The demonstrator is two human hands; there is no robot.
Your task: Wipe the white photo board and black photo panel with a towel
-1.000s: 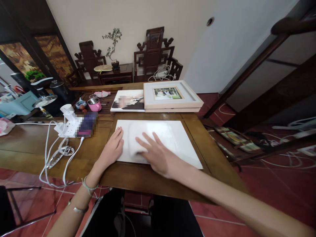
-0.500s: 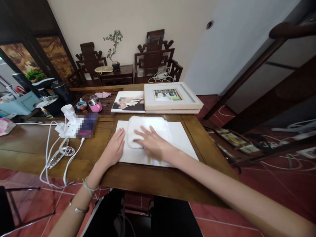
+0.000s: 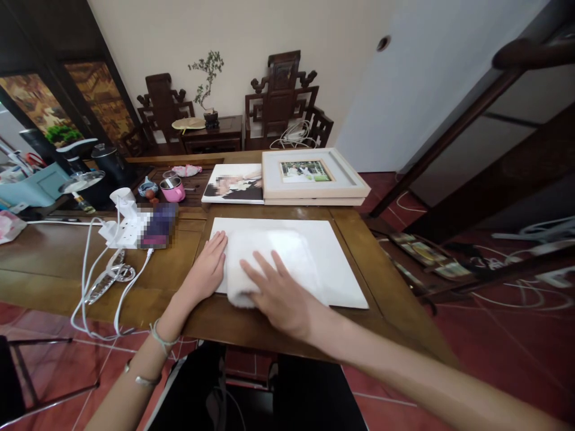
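A folded, fluffy white towel (image 3: 287, 254) lies over the left and middle part of a flat white board (image 3: 339, 263) on the wooden table. My right hand (image 3: 281, 293) presses on the towel from above, its fingers spread and stretched out; the thumb is partly out of sight against the towel. Along the board's left edge rests my left hand (image 3: 207, 266), flat, with fingers extended, holding nothing. The towel's near edge hangs slightly past the board's near edge.
Behind the board are a wood-framed picture (image 3: 314, 194) and a photo panel (image 3: 233, 184). To the left stand a pink cup (image 3: 173, 190), a power strip (image 3: 128, 230) with white cables, and a clear hair claw clip (image 3: 110, 278). Further left is a light-blue box (image 3: 33, 191).
My right hand has slid the towel toward me, from the board's far part to its near edge. My left hand stays at the left edge.
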